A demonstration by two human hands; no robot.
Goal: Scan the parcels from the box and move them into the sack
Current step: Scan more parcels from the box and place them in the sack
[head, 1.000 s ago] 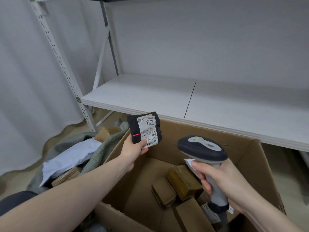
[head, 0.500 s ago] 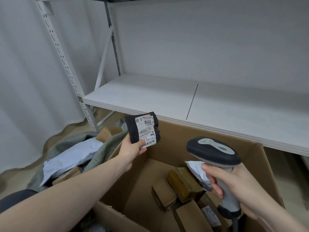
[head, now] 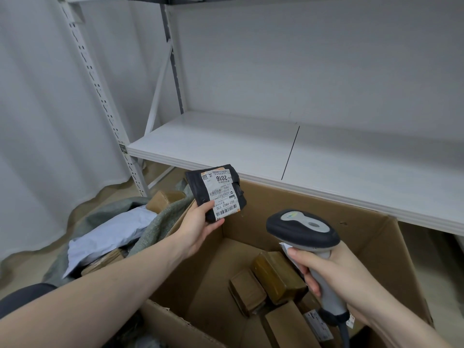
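Black parcel [head: 216,194], soft crinkled plastic wrap with a white printed label, is held above the left rim of the cardboard box [head: 371,237]; left hand [head: 198,227] grip clamped on its lower edge, thumb on the label. Right hand [head: 334,275] grip clamped round the smooth grey handle of the scanner [head: 302,228], just right of the parcel. Brown taped parcels [head: 273,275] lie in the box; the grey-green woven sack [head: 160,222] at left holds a pale mailer [head: 110,237].
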